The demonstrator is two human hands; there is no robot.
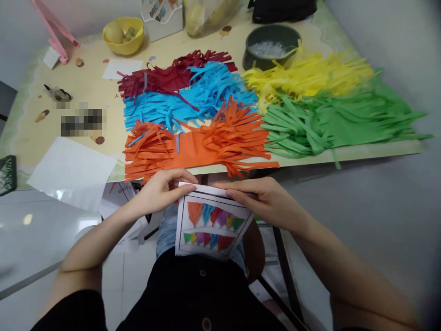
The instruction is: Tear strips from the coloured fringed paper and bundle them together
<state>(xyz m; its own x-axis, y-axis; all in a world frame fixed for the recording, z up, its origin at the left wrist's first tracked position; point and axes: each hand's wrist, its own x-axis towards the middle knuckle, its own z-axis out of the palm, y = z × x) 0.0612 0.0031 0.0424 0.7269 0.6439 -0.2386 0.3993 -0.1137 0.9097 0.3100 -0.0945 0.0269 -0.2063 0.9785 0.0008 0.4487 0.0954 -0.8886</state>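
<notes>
Both hands pinch the top edge of a white printed sheet [213,236], which hangs over my lap and shows pictures of colourful tassel garlands. My left hand [168,188] grips its upper left corner. The upper right part is held between the thumb and fingers of my right hand [258,197]. Just beyond, on the table, lie bundles of fringed paper-like strips: orange [196,147] nearest me, blue [179,103] behind it, dark red [172,76] farther back. Green fringe [358,119] and yellow fringe [317,73] lie to the right.
A dark bowl [251,57] with clear pieces inside stands behind the yellow fringe. At the back are a yellow bowl [124,48] of fruit, a white box [163,30] and a plastic bag [206,16]. White paper [74,168] overhangs the table's front left edge.
</notes>
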